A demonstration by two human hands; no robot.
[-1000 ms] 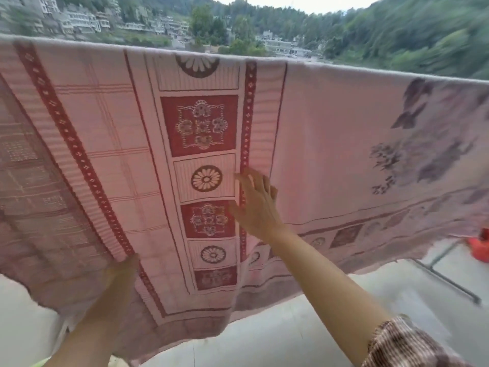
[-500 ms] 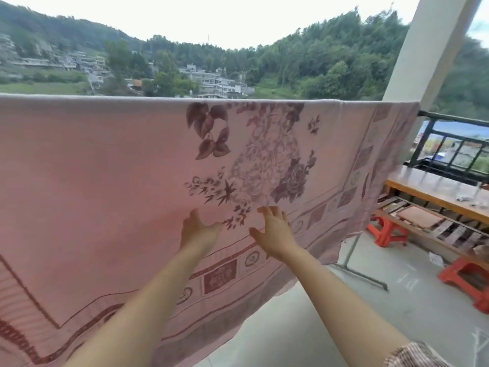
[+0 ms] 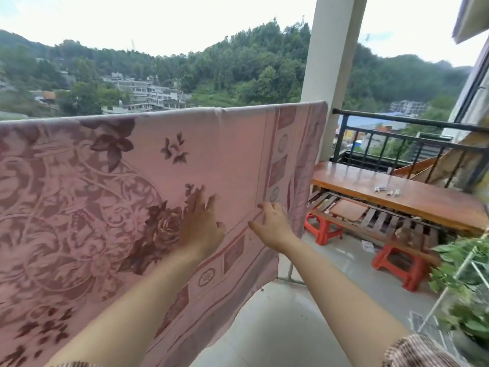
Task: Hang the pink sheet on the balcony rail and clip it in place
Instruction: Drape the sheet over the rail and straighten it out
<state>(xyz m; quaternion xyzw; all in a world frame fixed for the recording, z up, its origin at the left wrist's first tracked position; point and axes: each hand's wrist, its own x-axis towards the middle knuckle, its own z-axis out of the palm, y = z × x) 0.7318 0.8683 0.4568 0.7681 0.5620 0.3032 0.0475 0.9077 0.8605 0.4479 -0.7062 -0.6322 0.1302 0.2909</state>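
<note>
Smoothing has carried the left grip (image 3: 202, 223), spread flat, and the right grip (image 3: 272, 223), lying loose, to the sheet's (image 3: 238, 144) right end at mid-frame; it hangs, so clipping likely remains.

Your sheet (image 3: 232, 144) is pink, woven with maroon flowers, a big rose at its five o'clock, and a border of dark squares and pale rosettes. At three o'clock you see a black rail (image 3: 412, 123), a brown table (image 3: 423, 200) and red stools (image 3: 324, 229); at five o'clock, green leaves (image 3: 465, 263) and your brown-checked sleeve (image 3: 415, 350).
</note>
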